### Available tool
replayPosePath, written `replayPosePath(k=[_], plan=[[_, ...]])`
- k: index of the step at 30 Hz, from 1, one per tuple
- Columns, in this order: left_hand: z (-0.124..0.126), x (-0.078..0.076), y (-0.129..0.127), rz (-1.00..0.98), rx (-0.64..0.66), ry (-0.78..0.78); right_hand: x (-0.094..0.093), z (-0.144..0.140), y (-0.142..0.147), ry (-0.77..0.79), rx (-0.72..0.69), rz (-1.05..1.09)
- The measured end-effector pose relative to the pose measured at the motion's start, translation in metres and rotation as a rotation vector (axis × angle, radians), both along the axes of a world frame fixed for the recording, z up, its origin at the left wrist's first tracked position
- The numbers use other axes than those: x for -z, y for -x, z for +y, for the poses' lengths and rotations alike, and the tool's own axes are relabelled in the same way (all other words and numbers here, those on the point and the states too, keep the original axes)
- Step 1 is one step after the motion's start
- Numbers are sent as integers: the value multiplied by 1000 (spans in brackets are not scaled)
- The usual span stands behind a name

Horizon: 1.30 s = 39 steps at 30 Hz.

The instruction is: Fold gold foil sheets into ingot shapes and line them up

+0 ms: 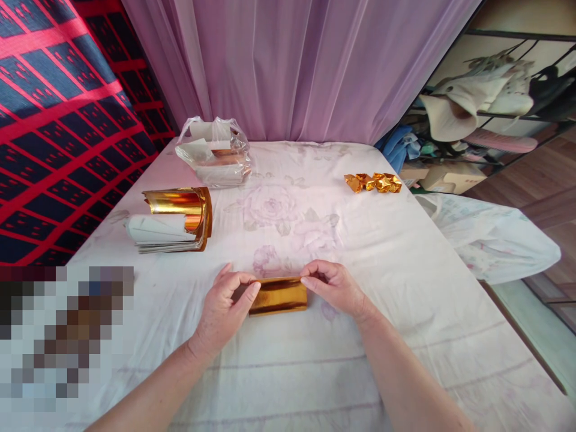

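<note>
A sheet of gold foil paper lies on the cloth before me, its far edge curled or folded up. My left hand pinches that sheet at its far left corner between thumb and forefinger. At the far right corner, my right hand grips it with thumb and fingertips. To the left stands a curled stack of gold foil sheets with white backs. Several folded gold foil pieces sit in a row at the far right.
A clear plastic bag with more sheets stands at the back left. Behind the flowered cloth hangs a purple curtain. A red and dark blue fabric borders the left; a rack with hats and a white bag are at right.
</note>
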<state>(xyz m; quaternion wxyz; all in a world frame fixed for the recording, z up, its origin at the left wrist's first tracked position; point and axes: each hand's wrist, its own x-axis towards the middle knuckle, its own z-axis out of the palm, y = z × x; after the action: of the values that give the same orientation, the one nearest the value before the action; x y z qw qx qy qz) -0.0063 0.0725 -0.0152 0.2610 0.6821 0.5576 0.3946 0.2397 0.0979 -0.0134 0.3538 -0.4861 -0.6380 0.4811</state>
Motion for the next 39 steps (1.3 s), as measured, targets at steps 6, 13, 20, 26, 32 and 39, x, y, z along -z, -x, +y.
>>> replayPosePath(k=[6, 13, 20, 26, 32, 39], plan=[[0, 0, 0, 11, 8, 14, 1, 0, 0, 2, 3, 1], [-1, 1, 1, 9, 18, 15, 1, 0, 0, 13, 8, 18], [0, 2, 1, 19, 22, -1, 1, 0, 0, 8, 13, 22], [-1, 2, 1, 11, 36, -5, 1, 1, 0, 15, 15, 22], [0, 5, 1, 27, 26, -12, 0, 1, 0, 19, 14, 24], [-1, 2, 1, 21, 27, -15, -1, 1, 1, 30, 31, 21]])
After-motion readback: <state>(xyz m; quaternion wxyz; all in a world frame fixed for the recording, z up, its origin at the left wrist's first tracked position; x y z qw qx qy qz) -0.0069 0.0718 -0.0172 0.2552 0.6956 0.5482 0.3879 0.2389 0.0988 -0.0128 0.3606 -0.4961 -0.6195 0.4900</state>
